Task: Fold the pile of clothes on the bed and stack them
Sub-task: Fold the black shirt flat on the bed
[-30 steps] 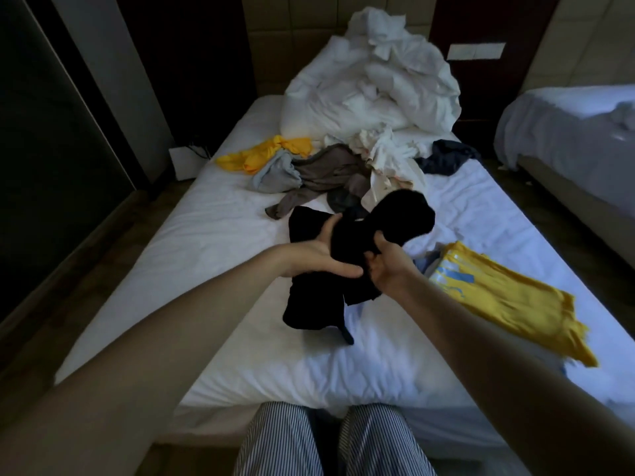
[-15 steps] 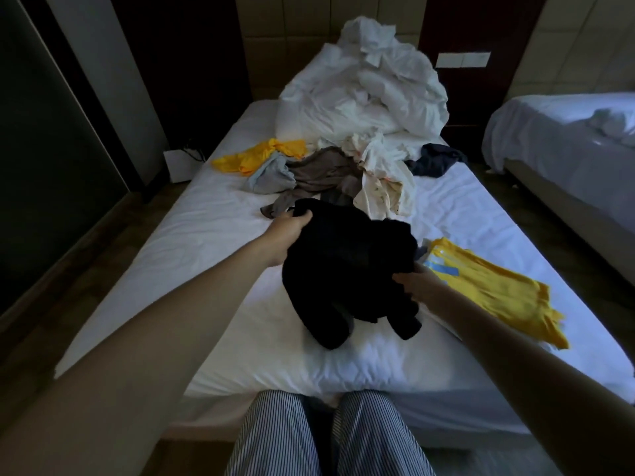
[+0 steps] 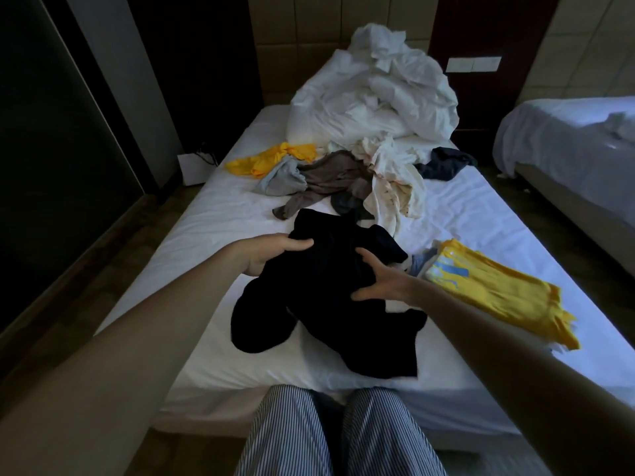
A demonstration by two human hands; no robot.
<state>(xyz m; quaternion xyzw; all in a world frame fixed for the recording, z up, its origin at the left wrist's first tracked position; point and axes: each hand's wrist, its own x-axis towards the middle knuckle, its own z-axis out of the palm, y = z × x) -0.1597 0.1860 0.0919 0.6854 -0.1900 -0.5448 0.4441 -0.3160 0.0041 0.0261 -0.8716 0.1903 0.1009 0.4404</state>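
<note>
A crumpled black garment (image 3: 330,300) lies in the middle of the white bed (image 3: 213,221), partly lifted. My left hand (image 3: 271,255) grips its left upper edge, thumb over the cloth. My right hand (image 3: 381,280) holds its right side with fingers curled into the fabric. Behind it sits the loose pile: a brown top (image 3: 330,182), a grey piece (image 3: 285,178), a yellow piece (image 3: 271,159), a cream stained cloth (image 3: 395,187) and a dark blue item (image 3: 446,163). A folded yellow garment (image 3: 498,290) lies on the right, on top of a bluish folded piece (image 3: 421,264).
A heap of white bedding (image 3: 374,94) fills the head of the bed. A second bed (image 3: 570,139) stands to the right across a narrow floor gap. Dark wall and floor run along the left. My striped trouser legs (image 3: 336,434) touch the bed's foot.
The black garment dropped from a raised bunch and spread lower toward me. My hands moved apart, then came nearer again and took new holds on its upper part.
</note>
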